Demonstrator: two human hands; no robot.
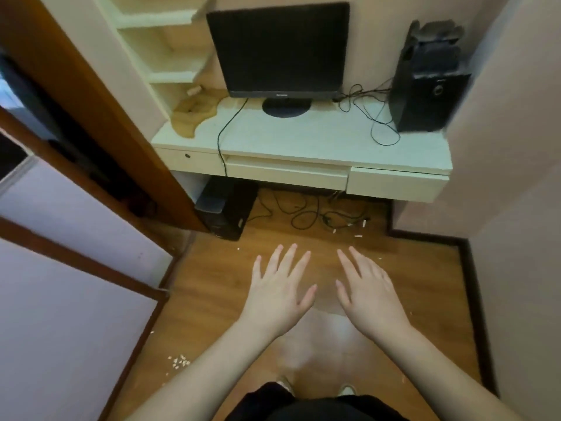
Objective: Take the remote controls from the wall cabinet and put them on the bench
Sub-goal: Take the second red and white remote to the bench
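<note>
Shelf unit (164,41) cut off by top edge. Small pale object (194,90) on lowest shelf too blurred to identify.

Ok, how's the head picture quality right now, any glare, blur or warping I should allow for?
Head view: wide-angle warping bends the door frame and walls outward at the edges; a pale glare patch sits on the wooden floor just below the hands; the left hand and right hand look sharp, fingers spread; the monitor screen is dark; the speaker top is soft and murky.

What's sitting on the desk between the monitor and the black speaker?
In the head view, only loose black cables lie on the white desk between the monitor and the black speaker.
</note>
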